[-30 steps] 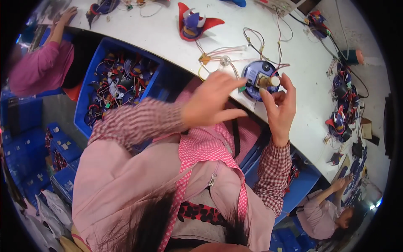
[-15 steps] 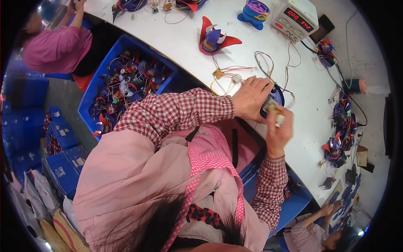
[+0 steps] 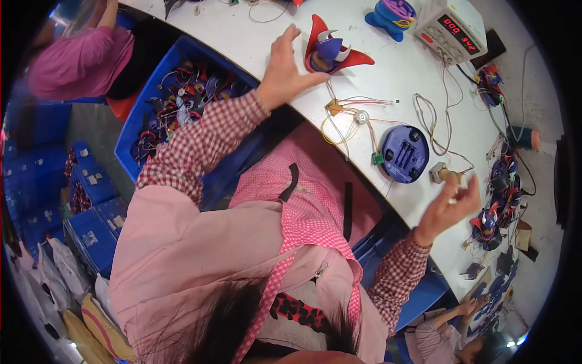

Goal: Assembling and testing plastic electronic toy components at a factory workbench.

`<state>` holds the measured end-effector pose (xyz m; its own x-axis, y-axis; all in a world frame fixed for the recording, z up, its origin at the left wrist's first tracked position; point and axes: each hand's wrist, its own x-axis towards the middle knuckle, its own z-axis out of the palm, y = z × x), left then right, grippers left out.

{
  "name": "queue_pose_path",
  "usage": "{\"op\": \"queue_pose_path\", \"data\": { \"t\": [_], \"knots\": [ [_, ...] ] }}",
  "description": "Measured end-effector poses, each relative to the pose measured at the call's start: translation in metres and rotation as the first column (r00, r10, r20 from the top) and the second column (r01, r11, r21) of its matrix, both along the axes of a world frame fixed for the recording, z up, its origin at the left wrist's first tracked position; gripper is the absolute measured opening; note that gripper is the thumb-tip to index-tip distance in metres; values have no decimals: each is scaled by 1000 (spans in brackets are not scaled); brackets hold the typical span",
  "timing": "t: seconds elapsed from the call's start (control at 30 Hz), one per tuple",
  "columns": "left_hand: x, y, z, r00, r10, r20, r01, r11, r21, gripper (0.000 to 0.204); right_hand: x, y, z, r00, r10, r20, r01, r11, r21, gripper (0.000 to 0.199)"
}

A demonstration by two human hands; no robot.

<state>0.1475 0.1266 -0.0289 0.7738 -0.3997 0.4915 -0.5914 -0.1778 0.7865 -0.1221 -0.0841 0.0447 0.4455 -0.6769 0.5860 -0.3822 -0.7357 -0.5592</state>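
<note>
My left hand is open, thumb and fingers spread, reaching to a red, purple and white horned toy shell; the thumb is at its near edge. Thin wires run from the shell to a tan circuit board, a round silver part and a small green board. Beside the green board lies a purple oval toy base, its battery slots facing up. My right hand is open, fingers loosely curled and apart, right by a small pale block with a wire lead on the table.
A power supply with a red display and a blue tub stand at the back. Several toy assemblies line the table's right side. A blue bin of toy parts is at left. Other people sit far left and lower right.
Both hands have come away from the purple base, which now lies uncovered. My left hand has moved up and left to the horned shell; my right hand has shifted right and opened beside the pale block.
</note>
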Motion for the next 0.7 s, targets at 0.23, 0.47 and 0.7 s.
{"op": "queue_pose_path", "data": {
  "t": [0.23,0.47,0.7],
  "knots": [
    [22,-32,12,996,-83,42,60,917,395,98,122,89,-25,764,402,-504,-495,867,-60,30],
    [19,-36,23,835,-303,-460,326,945,-30,70,126,82,-22,754,391,-528,-473,881,-24,21],
    [-47,-59,48,254,-694,-674,513,687,-514,61,46,19,9,933,357,-42,-296,831,471,16]
  ]
}}
